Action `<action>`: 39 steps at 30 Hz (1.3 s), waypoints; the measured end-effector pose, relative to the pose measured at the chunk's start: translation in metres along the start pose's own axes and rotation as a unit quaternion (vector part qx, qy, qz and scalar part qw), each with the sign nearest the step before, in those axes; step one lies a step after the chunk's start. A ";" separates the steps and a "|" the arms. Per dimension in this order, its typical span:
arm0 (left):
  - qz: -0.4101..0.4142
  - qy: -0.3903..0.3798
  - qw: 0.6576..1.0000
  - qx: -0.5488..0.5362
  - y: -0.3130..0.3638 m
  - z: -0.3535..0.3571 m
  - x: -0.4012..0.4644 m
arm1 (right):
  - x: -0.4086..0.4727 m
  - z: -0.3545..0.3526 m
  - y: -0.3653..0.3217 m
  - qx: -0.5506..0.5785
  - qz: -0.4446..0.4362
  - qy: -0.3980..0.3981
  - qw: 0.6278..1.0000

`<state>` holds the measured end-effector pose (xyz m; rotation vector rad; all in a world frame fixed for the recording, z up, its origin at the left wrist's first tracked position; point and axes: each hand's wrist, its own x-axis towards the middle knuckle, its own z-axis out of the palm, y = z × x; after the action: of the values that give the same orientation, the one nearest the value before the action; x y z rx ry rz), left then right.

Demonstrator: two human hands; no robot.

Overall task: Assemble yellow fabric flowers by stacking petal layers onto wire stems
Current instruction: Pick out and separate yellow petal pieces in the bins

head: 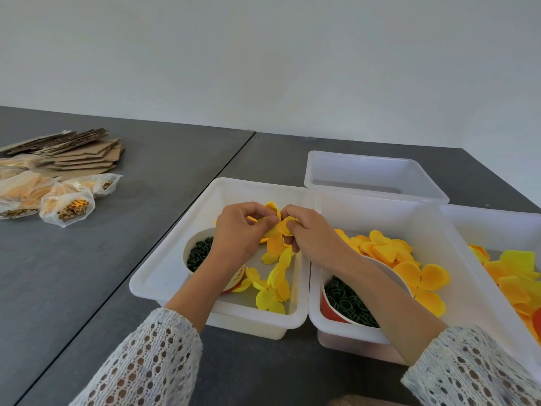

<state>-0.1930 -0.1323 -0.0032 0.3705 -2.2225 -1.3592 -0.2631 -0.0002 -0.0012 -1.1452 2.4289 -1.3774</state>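
Both hands meet over the left white bin (164, 276). My left hand (238, 232) and my right hand (307, 232) pinch a yellow fabric petal layer (275, 230) between their fingertips, its lower petals hanging down. Whether a wire stem runs through it is hidden by the fingers. Loose yellow petal layers (273, 282) lie on the bin floor below. A paper cup of dark green parts (199, 253) stands in the same bin, under my left wrist.
The middle bin (456, 250) holds orange-yellow petals (389, 250) and a second cup of green rings (348, 303). A bin at right (497, 224) has more petals; another white bin (377, 174) sits behind. Bagged yellow parts (67, 206) and cardboard (79, 153) lie far left.
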 end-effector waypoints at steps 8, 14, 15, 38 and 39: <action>0.036 0.038 0.993 0.102 -0.003 0.008 -0.002 | 0.001 0.001 0.003 -0.012 -0.007 0.001 1.000; 0.078 0.067 0.982 0.156 0.001 0.012 -0.007 | 0.002 0.003 0.002 -0.012 -0.003 0.002 1.000; 0.083 0.067 0.982 0.158 0.001 0.012 -0.007 | 0.002 0.003 0.002 -0.009 0.002 0.003 1.000; 0.094 0.014 0.993 0.066 0.000 0.009 -0.003 | 0.004 0.002 0.004 0.036 0.044 0.027 0.998; 0.090 0.014 0.994 0.058 0.000 0.008 -0.003 | 0.004 0.002 0.004 0.037 0.044 0.027 0.998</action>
<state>-0.1954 -0.1246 -0.0068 0.2227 -2.2581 -1.1288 -0.2671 -0.0032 -0.0042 -0.9855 2.4109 -1.4759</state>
